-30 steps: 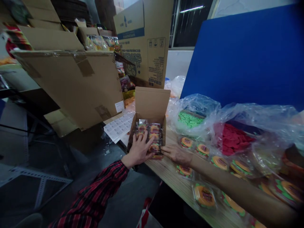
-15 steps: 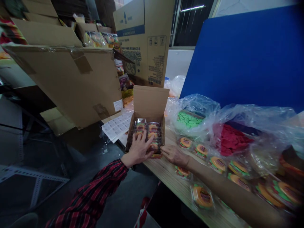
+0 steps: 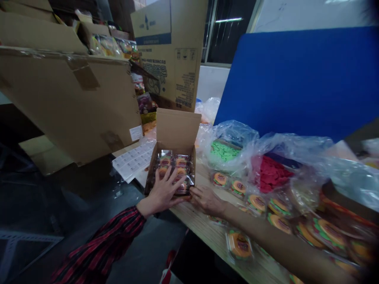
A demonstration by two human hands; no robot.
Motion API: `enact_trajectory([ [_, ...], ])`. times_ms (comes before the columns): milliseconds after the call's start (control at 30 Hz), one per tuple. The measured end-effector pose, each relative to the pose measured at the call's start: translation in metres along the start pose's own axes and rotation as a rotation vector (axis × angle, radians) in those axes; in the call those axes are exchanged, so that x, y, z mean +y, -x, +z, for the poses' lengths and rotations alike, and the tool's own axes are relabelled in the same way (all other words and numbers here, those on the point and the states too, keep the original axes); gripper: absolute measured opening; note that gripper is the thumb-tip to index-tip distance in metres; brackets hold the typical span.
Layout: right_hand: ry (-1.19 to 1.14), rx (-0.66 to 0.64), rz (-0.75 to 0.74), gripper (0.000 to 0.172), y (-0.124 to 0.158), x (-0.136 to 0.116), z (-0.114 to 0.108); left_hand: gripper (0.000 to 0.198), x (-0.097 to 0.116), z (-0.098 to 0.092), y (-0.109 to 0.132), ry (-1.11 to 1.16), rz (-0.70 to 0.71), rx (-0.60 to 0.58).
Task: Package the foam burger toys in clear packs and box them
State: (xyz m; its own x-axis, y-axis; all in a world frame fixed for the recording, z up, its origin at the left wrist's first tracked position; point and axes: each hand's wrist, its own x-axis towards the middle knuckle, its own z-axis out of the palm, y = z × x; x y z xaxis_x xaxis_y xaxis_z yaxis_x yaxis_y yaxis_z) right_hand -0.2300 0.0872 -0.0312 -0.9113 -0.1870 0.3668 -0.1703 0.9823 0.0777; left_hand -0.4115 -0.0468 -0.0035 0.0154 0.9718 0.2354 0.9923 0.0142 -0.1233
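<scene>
An open cardboard box [image 3: 177, 128] with its lid raised stands near the table's left edge. Inside it lie several clear packs holding burger-shaped toys [image 3: 181, 161], partly covered by my fingers. My left hand [image 3: 161, 193], in a red and black plaid sleeve, spreads its fingers flat over the front packs. At the box's front right corner, my right hand [image 3: 204, 199] has its fingers closed on the edge; its fingertips are partly hidden. More packed burger toys [image 3: 239, 243] lie on the table around my bare right forearm.
A printed sheet [image 3: 133, 159] lies left of the box. Clear bags with green pieces [image 3: 225, 150] and red pieces [image 3: 272, 173] stand behind the toys. A large carton [image 3: 89, 106] rises at left, and a blue board [image 3: 296, 83] leans behind.
The view has swung slightly right, so the whole scene sits further left. My left hand's fingers look more widely spread over the packs; my right hand stays at the box corner.
</scene>
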Motion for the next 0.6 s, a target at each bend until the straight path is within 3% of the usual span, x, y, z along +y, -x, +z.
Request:
enact_trajectory([
  [100, -0.076, 0.066, 0.089, 0.028, 0.008, 0.009, -0.009, 0.069, -0.001, 0.006, -0.001, -0.009, -0.022, 0.011],
  [233, -0.066, -0.044, 0.608, 0.023, 0.034, 0.045, -0.028, 0.073, 0.000, 0.007, -0.003, 0.004, -0.032, -0.017],
  [300, -0.058, -0.138, 0.751, 0.024, 0.047, 0.066, -0.034, 0.075, 0.000, 0.005, -0.003, 0.024, -0.038, -0.034],
  [433, -0.069, -0.213, 0.793, 0.026, 0.054, 0.085, -0.032, 0.080, 0.000, 0.002, -0.003, 0.056, -0.050, -0.048],
  [600, -0.103, -0.197, 0.807, 0.027, 0.046, 0.074, -0.011, 0.087, -0.001, 0.001, -0.001, 0.108, -0.053, -0.059],
])
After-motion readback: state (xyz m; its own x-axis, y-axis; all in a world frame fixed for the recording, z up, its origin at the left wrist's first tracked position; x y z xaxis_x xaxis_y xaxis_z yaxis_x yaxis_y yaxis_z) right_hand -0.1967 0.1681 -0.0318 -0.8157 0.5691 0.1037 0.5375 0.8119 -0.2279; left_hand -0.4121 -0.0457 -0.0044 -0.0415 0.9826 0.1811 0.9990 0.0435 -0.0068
